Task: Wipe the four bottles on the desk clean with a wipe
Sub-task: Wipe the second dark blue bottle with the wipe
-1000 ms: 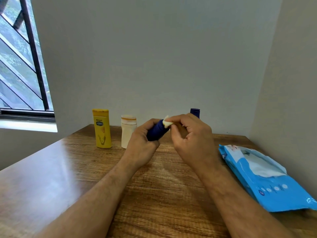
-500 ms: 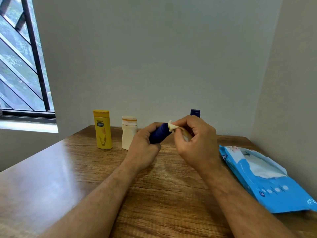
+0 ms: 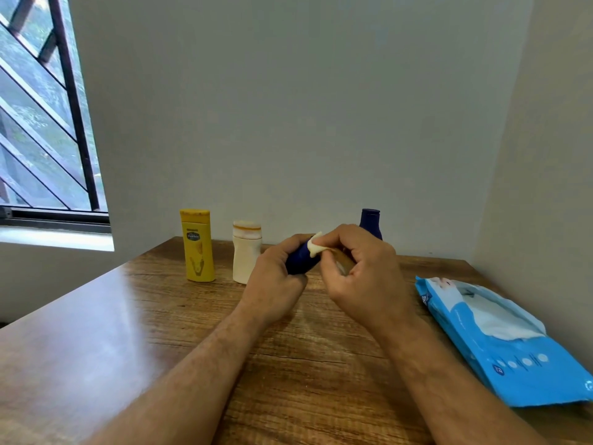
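A yellow bottle [image 3: 196, 245] and white bottle [image 3: 246, 252] stand on the counter [image 3: 160, 316]. The left hand [image 3: 272, 274] grips a blue bottle [image 3: 300, 260] above it; the right hand [image 3: 359, 271] pinches the wipe [image 3: 315, 247] against it. Hard rubbing could twist the bottle loose.

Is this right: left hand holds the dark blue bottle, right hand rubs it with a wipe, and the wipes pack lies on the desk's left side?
Not quite. The head view shows the wipes pack on the desk's right side. The rest stands: left hand holds the dark blue bottle, right hand rubs it with a wipe.
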`<action>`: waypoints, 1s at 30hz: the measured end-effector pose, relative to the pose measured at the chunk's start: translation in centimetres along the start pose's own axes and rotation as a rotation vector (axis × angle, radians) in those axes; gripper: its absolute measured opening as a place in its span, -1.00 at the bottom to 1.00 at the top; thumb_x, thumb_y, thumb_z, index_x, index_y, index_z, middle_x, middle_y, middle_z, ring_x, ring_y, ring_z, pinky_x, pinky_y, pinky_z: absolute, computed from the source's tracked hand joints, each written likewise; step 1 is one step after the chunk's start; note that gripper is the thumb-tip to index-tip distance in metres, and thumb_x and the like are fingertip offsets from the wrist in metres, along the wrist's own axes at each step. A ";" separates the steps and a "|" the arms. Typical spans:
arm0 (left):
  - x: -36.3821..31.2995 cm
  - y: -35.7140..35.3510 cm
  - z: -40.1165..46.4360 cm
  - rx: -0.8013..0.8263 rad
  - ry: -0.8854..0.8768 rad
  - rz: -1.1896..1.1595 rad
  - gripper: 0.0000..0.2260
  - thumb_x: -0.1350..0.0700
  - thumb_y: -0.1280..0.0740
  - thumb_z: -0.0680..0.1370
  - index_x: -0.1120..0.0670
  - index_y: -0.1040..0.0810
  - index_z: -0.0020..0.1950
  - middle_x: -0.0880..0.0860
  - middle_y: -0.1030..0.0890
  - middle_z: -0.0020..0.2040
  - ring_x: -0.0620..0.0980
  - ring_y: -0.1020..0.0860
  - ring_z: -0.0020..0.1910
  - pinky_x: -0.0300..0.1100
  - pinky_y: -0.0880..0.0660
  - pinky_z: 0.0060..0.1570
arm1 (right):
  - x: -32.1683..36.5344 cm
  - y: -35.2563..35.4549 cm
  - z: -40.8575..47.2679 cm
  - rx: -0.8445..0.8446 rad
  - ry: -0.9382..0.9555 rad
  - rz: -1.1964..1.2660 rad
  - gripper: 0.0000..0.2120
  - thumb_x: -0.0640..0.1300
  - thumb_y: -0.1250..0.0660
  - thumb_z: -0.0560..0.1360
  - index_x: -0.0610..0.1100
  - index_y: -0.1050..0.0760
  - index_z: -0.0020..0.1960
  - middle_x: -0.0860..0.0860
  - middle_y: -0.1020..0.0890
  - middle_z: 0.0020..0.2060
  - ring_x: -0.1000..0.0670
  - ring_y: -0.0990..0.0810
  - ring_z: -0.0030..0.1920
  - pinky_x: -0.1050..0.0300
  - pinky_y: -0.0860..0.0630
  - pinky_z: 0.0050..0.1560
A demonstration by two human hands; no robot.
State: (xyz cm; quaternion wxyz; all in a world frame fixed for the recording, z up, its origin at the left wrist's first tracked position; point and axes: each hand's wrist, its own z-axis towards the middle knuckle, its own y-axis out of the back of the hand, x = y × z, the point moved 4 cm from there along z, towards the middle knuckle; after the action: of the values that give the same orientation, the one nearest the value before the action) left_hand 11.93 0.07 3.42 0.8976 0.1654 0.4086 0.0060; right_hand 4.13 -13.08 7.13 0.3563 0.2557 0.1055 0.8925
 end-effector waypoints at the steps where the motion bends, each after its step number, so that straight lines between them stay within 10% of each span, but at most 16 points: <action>1: 0.0 0.1 -0.1 -0.003 0.003 0.020 -0.42 0.45 -0.32 0.36 -0.07 -0.60 0.25 -0.04 -0.68 0.04 -0.02 -0.63 0.08 -0.01 -0.59 0.12 | -0.3 -0.1 0.1 -0.004 -0.034 -0.009 -0.83 -0.22 -0.38 0.49 0.01 -0.59 0.01 0.19 -0.63 -0.09 0.18 -0.60 -0.09 0.39 -0.50 -0.18; 22: -1.0 0.3 -0.4 -0.124 0.001 0.115 -0.42 0.33 -0.43 0.39 -0.03 -0.54 0.38 -0.11 -0.65 0.03 -0.17 -0.60 -0.01 -0.31 -0.50 0.02 | -0.8 0.0 0.7 -0.049 -0.099 0.147 -0.80 -0.22 -0.36 0.56 0.05 -0.61 0.07 0.19 -0.65 -0.06 0.23 -0.59 -0.10 0.43 -0.46 -0.14; 27: -1.2 0.7 -0.1 -0.183 0.028 0.062 -0.58 0.28 -0.46 0.41 -0.05 -0.58 0.21 -0.09 -0.58 -0.20 -0.17 -0.51 -0.27 -0.32 -0.45 -0.21 | -1.5 0.3 0.4 -0.061 -0.109 0.093 -0.80 -0.21 -0.39 0.54 0.04 -0.62 0.08 0.22 -0.66 -0.08 0.19 -0.62 -0.06 0.40 -0.51 -0.14; 30: -1.4 0.4 -0.3 -0.142 0.039 -0.021 -0.65 0.16 -0.50 0.38 -0.09 -0.55 0.11 -0.02 -0.56 0.03 -0.10 -0.57 -0.10 -0.24 -0.50 -0.05 | -1.4 0.3 0.4 -0.073 -0.139 0.088 -0.81 -0.19 -0.37 0.55 0.06 -0.61 0.09 0.26 -0.63 -0.12 0.25 -0.58 -0.12 0.46 -0.44 -0.20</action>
State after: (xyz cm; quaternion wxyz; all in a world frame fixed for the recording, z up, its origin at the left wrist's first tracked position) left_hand 10.85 0.31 4.36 0.8990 0.0970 0.4262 0.0288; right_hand 5.03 -14.24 7.02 0.3324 0.3082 0.0367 0.8906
